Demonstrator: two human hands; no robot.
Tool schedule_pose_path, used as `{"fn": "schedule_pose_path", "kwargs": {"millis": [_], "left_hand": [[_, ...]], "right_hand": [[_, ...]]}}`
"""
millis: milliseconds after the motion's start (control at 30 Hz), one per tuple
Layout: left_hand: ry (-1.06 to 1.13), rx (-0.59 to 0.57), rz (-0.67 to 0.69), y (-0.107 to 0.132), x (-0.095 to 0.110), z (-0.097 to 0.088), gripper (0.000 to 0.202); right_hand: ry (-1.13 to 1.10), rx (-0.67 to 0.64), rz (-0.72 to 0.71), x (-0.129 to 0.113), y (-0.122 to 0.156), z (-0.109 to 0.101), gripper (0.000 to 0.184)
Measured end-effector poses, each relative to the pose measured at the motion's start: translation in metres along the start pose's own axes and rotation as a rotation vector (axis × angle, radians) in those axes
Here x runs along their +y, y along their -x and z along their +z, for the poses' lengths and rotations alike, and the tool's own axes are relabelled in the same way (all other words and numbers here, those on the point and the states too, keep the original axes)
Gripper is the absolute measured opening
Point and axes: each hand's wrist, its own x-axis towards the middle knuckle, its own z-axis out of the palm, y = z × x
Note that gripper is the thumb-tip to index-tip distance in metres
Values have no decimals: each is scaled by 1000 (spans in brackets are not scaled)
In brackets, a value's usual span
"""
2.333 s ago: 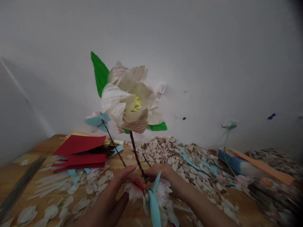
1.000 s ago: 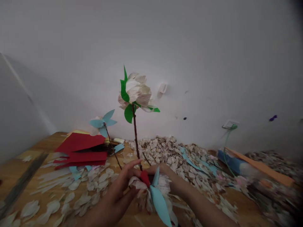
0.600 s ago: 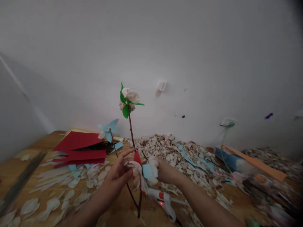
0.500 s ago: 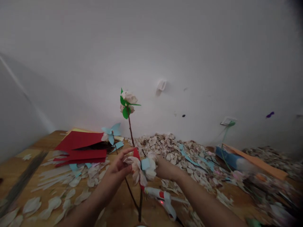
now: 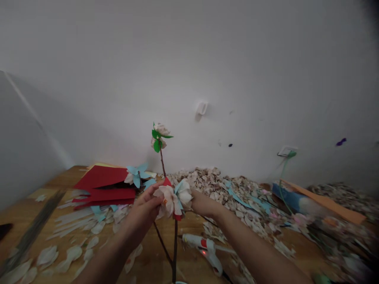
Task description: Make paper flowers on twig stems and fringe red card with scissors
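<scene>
Both my hands hold a branch of paper flowers out in front of me, above a wooden table (image 5: 17, 215). My left hand (image 5: 146, 205) pinches a pale paper flower (image 5: 170, 197) with red and light-blue leaves, low on the dark stem (image 5: 175, 246). My right hand (image 5: 199, 203) is closed behind that same flower, its fingers mostly hidden. A thin twig rises from there to a small white flower with green leaves (image 5: 160, 136). A side twig to the left carries a flower with blue leaves (image 5: 136, 177).
A white glue gun (image 5: 204, 248) with a red light lies on the table under my arms. Red paper sheets (image 5: 102, 185) lie at the back left. Cut petals (image 5: 68, 256) are strewn at the left and a big heap of scraps (image 5: 225, 193) runs along the wall.
The flower branch has moved away from the camera and stands more upright, so the top flower looks much smaller. My hands rose off the table, uncovering the glue gun.
</scene>
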Motion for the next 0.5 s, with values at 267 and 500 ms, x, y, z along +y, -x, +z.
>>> {"fn": "schedule_pose_path", "kwargs": {"millis": [267,500], "left_hand": [[-25,39,-30,3,6,3,50],[-20,23,-40,6,5,3,46]], "right_hand": [[27,-17,-13,-2,-2,-2,17],[90,-32,-74,2,-3,-3,19]]}}
